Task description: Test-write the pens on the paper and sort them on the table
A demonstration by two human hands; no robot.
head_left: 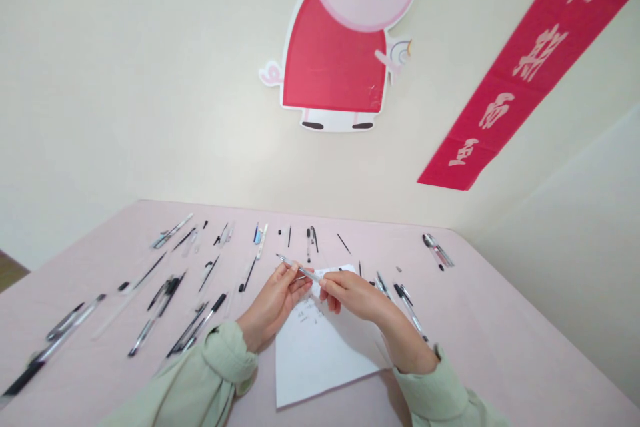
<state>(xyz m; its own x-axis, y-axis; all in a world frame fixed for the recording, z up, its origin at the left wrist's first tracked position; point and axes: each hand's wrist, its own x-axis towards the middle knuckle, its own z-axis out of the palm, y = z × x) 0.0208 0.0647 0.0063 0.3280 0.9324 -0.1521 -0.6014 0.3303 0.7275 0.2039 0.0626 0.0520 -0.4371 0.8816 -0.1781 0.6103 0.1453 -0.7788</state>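
Observation:
Both hands hold one slim clear pen [299, 267] above a white sheet of paper [325, 353]. My left hand [275, 297] pinches its middle, with the dark end sticking out to the upper left. Thumb and fingers of my right hand [350, 292] close on the pen's other end. Handwritten marks show on the upper part of the sheet, partly under my hands. To the right of my right hand lie several pens, among them a clear one with a black cap [410, 307].
Pens, caps and refills lie scattered over the pink table, including a black-ended pen [205, 320] and a thin refill [344, 243]. A small bundle of pens [437, 251] lies at the back right. Behind the table, the wall [150, 113] bears a pig cutout [335, 60] and red banner [493, 110].

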